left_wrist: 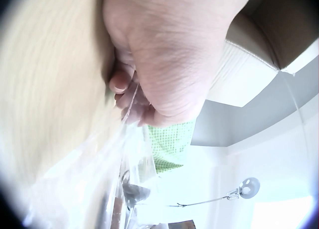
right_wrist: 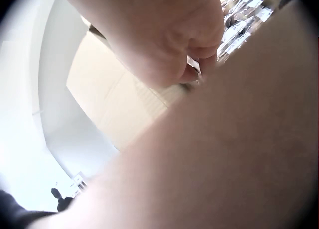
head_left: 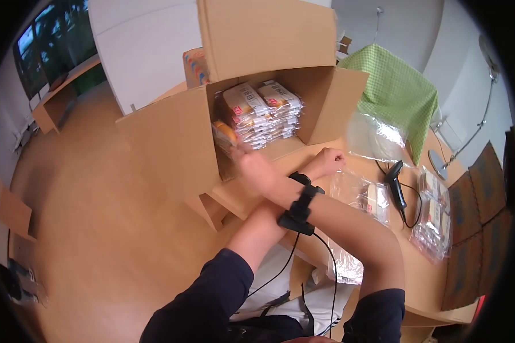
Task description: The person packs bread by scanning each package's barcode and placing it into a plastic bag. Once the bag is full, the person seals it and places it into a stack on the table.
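My forearms cross, the right one above the left. My right hand (head_left: pixel 253 166), also seen in the right wrist view (right_wrist: pixel 164 45), pinches a clear-wrapped packet with an orange part (head_left: pixel 225 132) at the left inside the cardboard box (head_left: pixel 171 140). Beside it stand two stacks of wrapped packets (head_left: pixel 247 108). My left hand (head_left: pixel 326 162) rests by the box's front right corner. In the left wrist view that hand (left_wrist: pixel 169 59) has its fingers curled round the edge of a clear plastic bag (left_wrist: pixel 75 174), which stretches away over the table. My right fingertips are partly hidden.
A black scanner (head_left: pixel 395 186) with a cable lies on the table to the right, beside more wrapped packets (head_left: pixel 435 220). Behind are a clear bag (head_left: pixel 377 137), a green checked cloth (head_left: pixel 397 86) and a lamp (head_left: pixel 439 163). Brown panels (head_left: pixel 478 228) stand at the far right.
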Demonstrator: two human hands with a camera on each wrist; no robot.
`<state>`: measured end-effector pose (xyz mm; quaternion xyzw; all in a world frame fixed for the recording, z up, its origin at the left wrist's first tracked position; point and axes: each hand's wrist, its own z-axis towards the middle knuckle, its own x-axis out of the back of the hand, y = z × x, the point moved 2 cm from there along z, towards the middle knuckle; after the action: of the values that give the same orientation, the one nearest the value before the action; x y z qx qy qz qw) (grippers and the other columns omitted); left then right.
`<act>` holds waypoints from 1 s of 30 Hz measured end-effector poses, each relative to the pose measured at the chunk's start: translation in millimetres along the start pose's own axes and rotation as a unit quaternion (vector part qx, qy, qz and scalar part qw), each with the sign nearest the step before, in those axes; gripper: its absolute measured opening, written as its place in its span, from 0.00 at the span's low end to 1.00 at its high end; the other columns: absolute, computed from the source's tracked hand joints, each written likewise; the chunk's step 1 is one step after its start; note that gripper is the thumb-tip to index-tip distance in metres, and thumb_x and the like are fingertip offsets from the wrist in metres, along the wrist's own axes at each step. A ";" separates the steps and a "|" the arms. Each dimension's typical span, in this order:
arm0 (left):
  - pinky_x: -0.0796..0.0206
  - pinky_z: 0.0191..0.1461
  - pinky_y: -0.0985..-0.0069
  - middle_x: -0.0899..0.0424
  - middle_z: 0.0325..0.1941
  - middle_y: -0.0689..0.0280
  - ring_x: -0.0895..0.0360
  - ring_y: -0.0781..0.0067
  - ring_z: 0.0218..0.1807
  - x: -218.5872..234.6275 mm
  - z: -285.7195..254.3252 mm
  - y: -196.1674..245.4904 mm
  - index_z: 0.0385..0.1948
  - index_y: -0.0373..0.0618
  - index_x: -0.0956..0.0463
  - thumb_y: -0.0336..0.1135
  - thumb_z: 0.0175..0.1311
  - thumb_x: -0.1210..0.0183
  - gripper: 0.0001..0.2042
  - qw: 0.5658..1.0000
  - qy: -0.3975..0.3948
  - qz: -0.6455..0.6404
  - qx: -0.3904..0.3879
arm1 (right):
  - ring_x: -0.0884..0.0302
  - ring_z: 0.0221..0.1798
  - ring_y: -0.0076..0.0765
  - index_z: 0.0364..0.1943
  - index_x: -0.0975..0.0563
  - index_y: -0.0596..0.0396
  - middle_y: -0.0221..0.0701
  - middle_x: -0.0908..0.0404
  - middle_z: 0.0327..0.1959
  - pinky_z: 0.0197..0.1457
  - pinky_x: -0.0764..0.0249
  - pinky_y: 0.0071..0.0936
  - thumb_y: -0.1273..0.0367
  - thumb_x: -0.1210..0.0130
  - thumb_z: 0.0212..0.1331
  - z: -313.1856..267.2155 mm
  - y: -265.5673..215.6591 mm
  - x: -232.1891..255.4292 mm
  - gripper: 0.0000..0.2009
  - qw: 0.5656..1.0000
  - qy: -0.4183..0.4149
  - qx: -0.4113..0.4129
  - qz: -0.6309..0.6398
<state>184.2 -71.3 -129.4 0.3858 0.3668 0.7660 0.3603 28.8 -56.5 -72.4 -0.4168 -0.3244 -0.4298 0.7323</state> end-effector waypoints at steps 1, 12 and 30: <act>0.28 0.30 0.75 0.16 0.26 0.62 0.20 0.75 0.24 0.5 -0.6 1.3 0.32 0.35 0.19 0.33 0.60 0.41 0.09 1.000 0.001 -0.006 0.008 | 0.23 0.53 0.62 0.57 0.30 0.72 0.62 0.29 0.56 0.56 0.25 0.43 0.84 0.52 0.50 3.6 3.8 -9.1 0.25 0.999 -0.009 0.020 -0.049; 0.29 0.32 0.74 0.16 0.23 0.60 0.20 0.72 0.25 -4.0 2.9 -5.4 0.28 0.35 0.20 0.34 0.58 0.40 0.09 0.999 -0.011 -0.036 0.034 | 0.17 0.33 0.56 0.55 0.28 0.68 0.50 0.18 0.26 0.38 0.21 0.44 0.76 0.49 0.45 55.8 14.6 2.4 0.26 0.992 -0.092 -0.020 -0.085; 0.27 0.32 0.79 0.17 0.26 0.64 0.20 0.79 0.28 -7.9 6.6 -14.9 0.34 0.35 0.20 0.31 0.64 0.43 0.08 0.998 -0.033 -0.022 0.049 | 0.21 0.26 0.57 0.62 0.30 0.56 0.47 0.20 0.22 0.33 0.25 0.50 0.71 0.48 0.51 -12.2 -22.2 71.6 0.28 0.983 -0.155 0.047 -0.087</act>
<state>197.4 -69.0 -141.6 0.4201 0.4003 0.7255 0.3700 40.4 -99.4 -10.7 -0.4134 -0.4887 -0.4060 0.6522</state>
